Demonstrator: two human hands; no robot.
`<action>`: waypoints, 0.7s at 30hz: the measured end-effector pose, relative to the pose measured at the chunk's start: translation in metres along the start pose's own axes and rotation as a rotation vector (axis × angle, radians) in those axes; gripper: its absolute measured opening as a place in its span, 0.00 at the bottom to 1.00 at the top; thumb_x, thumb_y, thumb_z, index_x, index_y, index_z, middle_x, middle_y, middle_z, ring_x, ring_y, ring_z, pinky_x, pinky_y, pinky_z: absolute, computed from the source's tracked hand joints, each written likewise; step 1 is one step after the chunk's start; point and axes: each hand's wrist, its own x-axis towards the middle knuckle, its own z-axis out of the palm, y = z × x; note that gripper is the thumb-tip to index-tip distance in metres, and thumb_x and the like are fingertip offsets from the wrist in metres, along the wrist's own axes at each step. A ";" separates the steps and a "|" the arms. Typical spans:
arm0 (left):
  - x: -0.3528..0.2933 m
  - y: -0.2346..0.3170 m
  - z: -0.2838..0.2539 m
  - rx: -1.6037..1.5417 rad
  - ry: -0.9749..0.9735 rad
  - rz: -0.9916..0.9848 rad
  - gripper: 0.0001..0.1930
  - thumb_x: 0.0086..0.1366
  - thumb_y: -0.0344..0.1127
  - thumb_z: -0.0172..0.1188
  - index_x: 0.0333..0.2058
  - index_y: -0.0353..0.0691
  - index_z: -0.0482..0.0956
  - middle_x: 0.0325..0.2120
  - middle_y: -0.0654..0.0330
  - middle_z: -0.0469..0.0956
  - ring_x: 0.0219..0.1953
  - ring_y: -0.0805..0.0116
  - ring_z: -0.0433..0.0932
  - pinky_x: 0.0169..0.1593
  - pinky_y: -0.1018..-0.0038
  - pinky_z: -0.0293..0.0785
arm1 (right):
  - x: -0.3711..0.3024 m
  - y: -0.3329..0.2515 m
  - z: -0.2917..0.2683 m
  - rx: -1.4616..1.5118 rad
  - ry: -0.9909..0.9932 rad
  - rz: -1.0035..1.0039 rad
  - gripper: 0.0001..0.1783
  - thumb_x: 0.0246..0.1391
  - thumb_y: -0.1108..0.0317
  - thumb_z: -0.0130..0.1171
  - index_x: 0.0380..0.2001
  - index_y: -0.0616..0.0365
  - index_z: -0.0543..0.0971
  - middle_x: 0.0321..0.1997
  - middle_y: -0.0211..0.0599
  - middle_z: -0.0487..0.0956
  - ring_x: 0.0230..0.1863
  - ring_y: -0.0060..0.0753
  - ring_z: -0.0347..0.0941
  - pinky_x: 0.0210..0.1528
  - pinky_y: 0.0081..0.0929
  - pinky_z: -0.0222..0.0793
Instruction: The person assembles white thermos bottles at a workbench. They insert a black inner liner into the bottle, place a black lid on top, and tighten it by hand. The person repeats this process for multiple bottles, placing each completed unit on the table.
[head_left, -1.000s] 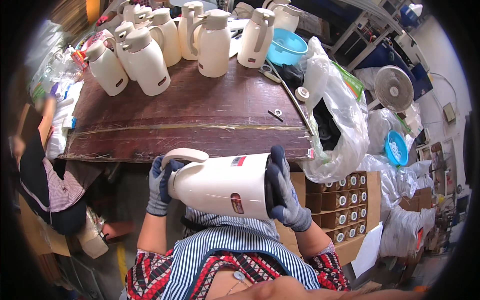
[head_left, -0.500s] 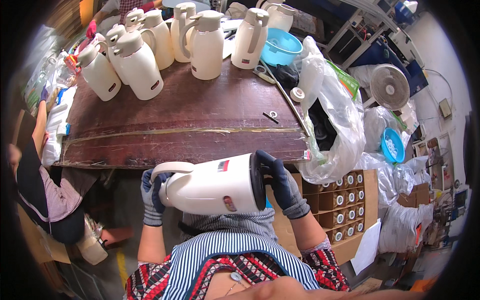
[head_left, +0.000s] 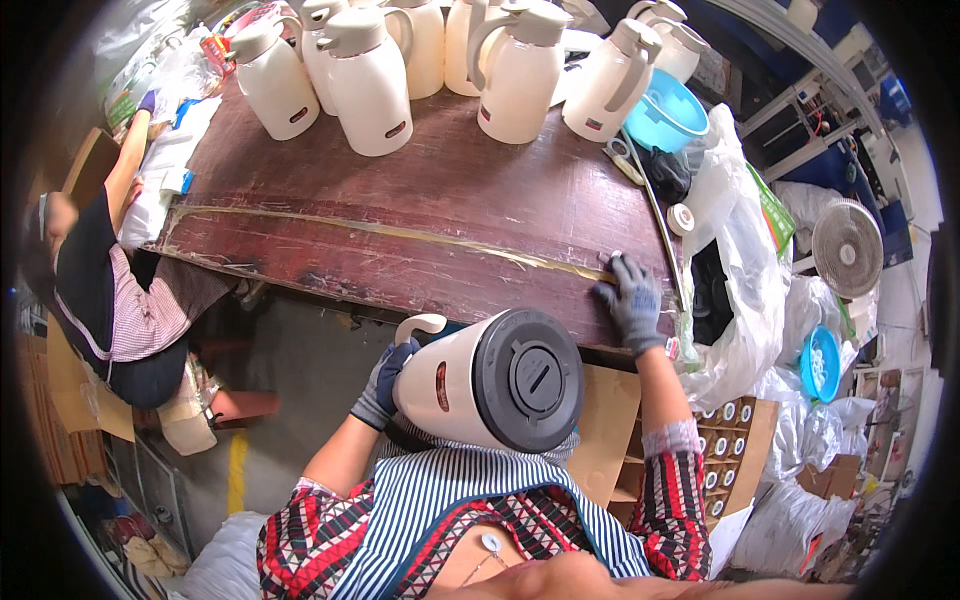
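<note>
- Progress: white jug (head_left: 455,385) has black base (head_left: 530,380) on its bottom, so that bit looks done; whatever's left on it, can't tell.
- Jug held tipped on its side, base toward view, in front of table (head_left: 450,190) edge.
- Left grip (head_left: 382,384): gloved, closed on jug's handle end, partly hidden; forearm angled inward.
- Right grip (head_left: 637,303): arm stretched forward, palm down on table, fingertips by small white bit (head_left: 614,257); pinching or not, can't tell.
- Other jugs (head_left: 368,90) upright, far side.

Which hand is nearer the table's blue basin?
Right. The right hand is at the table's near edge, short of the basin; the left hand, holding the jug, is farther left.
</note>
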 end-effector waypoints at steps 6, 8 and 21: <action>0.006 -0.024 -0.015 -0.091 0.002 -0.101 0.13 0.80 0.44 0.49 0.37 0.44 0.75 0.31 0.69 0.76 0.35 0.77 0.75 0.44 0.73 0.75 | -0.068 -0.034 -0.044 -0.025 -0.060 -0.482 0.36 0.40 0.60 0.72 0.57 0.50 0.76 0.62 0.35 0.77 0.58 0.42 0.74 0.57 0.42 0.72; 0.013 -0.028 -0.014 -0.106 0.008 -0.071 0.14 0.80 0.45 0.48 0.36 0.44 0.75 0.29 0.69 0.75 0.34 0.78 0.74 0.43 0.73 0.74 | -0.085 -0.023 -0.041 -0.065 -0.082 -0.481 0.32 0.41 0.63 0.70 0.54 0.50 0.77 0.60 0.34 0.78 0.53 0.40 0.76 0.51 0.37 0.75; 0.017 0.029 0.033 -0.445 0.115 0.213 0.12 0.76 0.41 0.56 0.35 0.40 0.74 0.28 0.63 0.75 0.33 0.70 0.74 0.45 0.69 0.74 | -0.029 -0.150 -0.244 1.276 -0.422 0.696 0.22 0.58 0.64 0.70 0.48 0.64 0.72 0.31 0.37 0.80 0.26 0.21 0.76 0.24 0.20 0.72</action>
